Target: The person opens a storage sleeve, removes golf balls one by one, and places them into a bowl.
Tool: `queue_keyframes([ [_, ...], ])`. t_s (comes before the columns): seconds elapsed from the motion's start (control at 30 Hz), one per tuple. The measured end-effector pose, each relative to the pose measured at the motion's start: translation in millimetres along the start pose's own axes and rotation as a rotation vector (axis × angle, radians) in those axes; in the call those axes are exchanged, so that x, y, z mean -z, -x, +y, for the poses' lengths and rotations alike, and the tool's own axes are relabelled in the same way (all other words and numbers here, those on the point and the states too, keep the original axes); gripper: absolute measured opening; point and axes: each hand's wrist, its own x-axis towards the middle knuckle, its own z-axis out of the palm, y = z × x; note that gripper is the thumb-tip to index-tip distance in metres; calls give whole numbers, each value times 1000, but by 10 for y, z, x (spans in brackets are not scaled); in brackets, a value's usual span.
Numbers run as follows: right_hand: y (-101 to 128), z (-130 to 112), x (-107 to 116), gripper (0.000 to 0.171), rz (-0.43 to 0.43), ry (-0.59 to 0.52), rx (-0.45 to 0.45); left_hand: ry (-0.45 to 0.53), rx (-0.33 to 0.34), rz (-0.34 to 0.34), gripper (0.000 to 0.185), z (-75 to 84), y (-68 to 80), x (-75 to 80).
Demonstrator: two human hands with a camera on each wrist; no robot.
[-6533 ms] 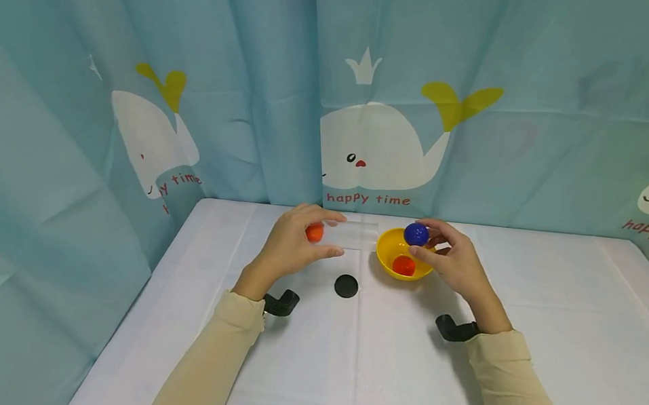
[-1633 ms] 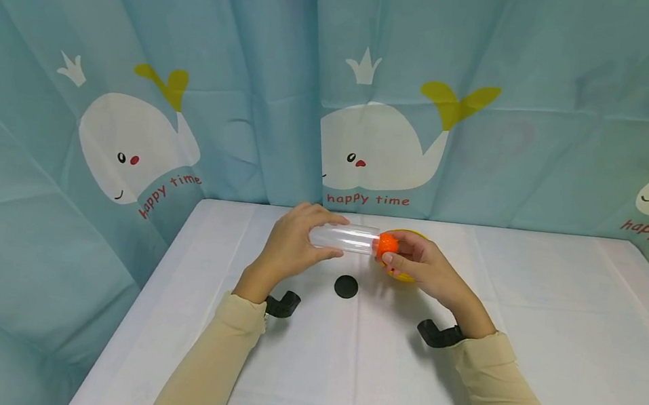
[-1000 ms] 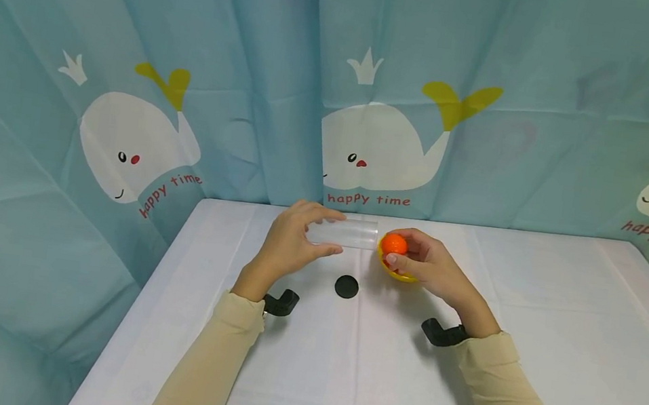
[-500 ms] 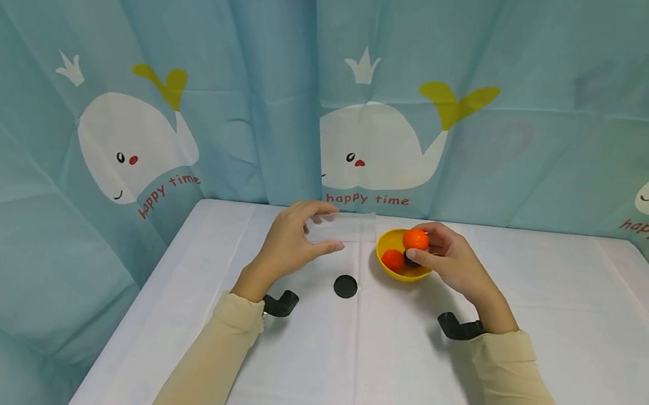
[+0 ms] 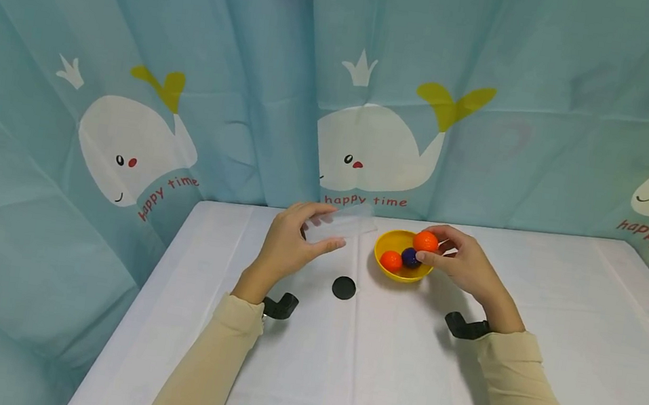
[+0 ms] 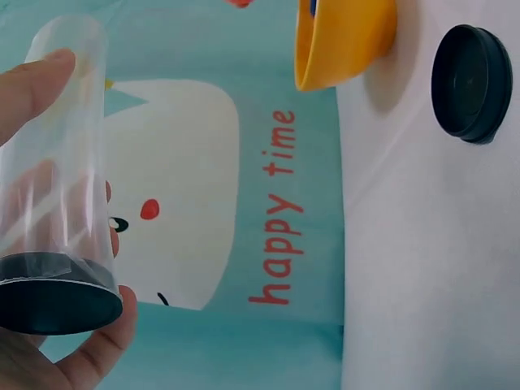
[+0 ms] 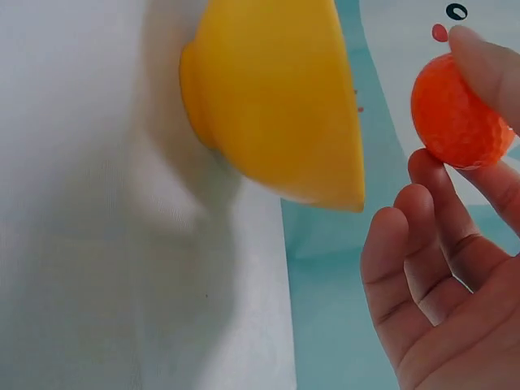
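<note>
My left hand (image 5: pixel 293 239) grips a clear plastic tube (image 6: pixel 61 154) with a black cap (image 6: pixel 57 305) on its lower end. In the head view the tube tilts up to the right, its far end raised, and I see no ball inside. Between thumb and fingers my right hand (image 5: pixel 457 258) pinches an orange ball (image 7: pixel 457 112) with a dimpled surface, held above the right rim of the yellow bowl (image 7: pixel 268 89). Inside that bowl lie another orange ball (image 5: pixel 391 261) and a dark blue ball (image 5: pixel 411 258), side by side.
A loose black lid (image 6: pixel 471 84) lies on the white tablecloth (image 5: pixel 303 364), nearer to me than the bowl. Behind the table hangs a light blue curtain (image 5: pixel 268 72) with whale prints. Each wrist wears a black camera mount (image 5: pixel 281 306).
Earlier an orange ball was in the tube and the right hand held the blue ball. Now blue is in the bowl, and an orange ball has moved from the tube's mouth to above the bowl.
</note>
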Motion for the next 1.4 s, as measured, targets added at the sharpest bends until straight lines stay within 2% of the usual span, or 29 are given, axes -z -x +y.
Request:
queue_keyframes([
  [0.3,-25,79,2,48,-27,36,8,-5,29,-8,53,-10,-20,-9],
  [0.63,-9,76,-87,49,-21,102,34,20,111,-25,51,-23,14,-7],
  [1.03,-11,63,-140,47,-39,212,111,38,118,-46,56,-42,-4,27],
  [1.3,-1,45,-155,19,-30,189,130,49,141,-59,55,-53,8,30],
  [1.4,1,39,-153,17,-27,193,121,62,143,-60,53,-57,10,22],
])
